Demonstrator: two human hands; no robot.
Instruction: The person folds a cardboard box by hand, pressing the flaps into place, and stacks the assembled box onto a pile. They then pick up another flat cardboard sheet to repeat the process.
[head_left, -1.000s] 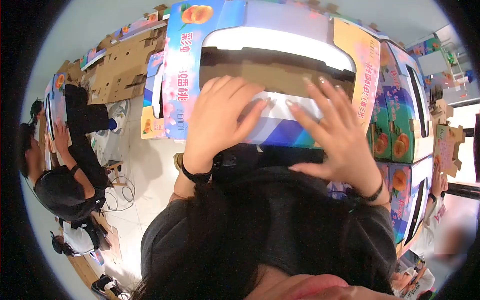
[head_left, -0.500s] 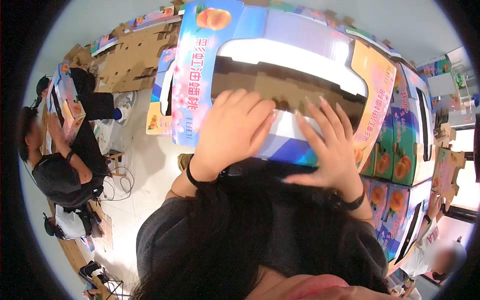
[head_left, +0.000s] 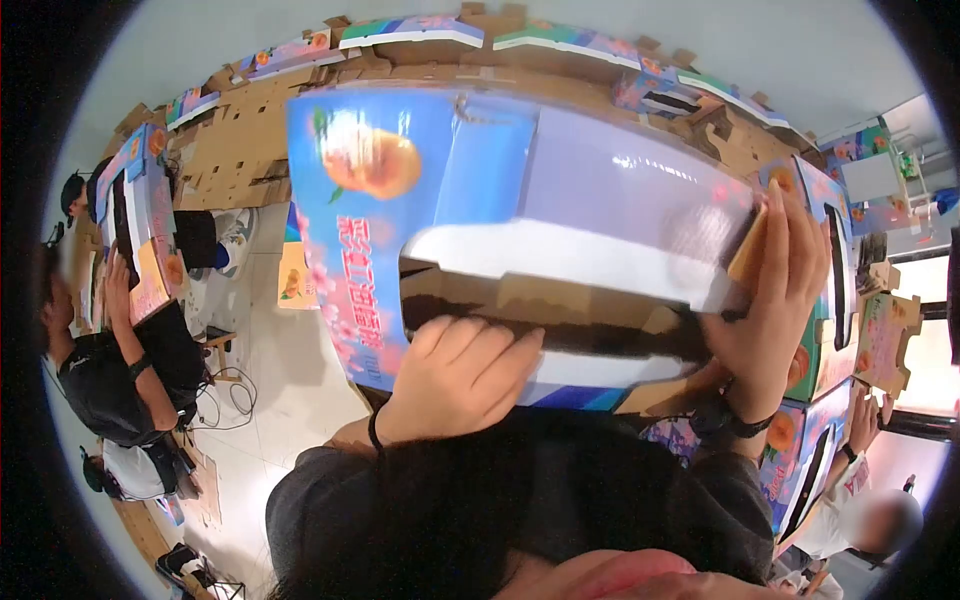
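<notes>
The printed peach carton (head_left: 520,200) is hanging lifted in front of the chest. The left hand (head_left: 455,375) is curling over its near edge; the right hand (head_left: 770,300), fingers spread, is bracing its right end. It is probably light, stiff cardboard, best gripped along folded edges.

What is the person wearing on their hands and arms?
Both hands are bare, no gloves. The left hand has a thin black band at its wrist; the right hand has a thicker black band, perhaps a watch. Dark grey short sleeves cover the upper arms.
</notes>
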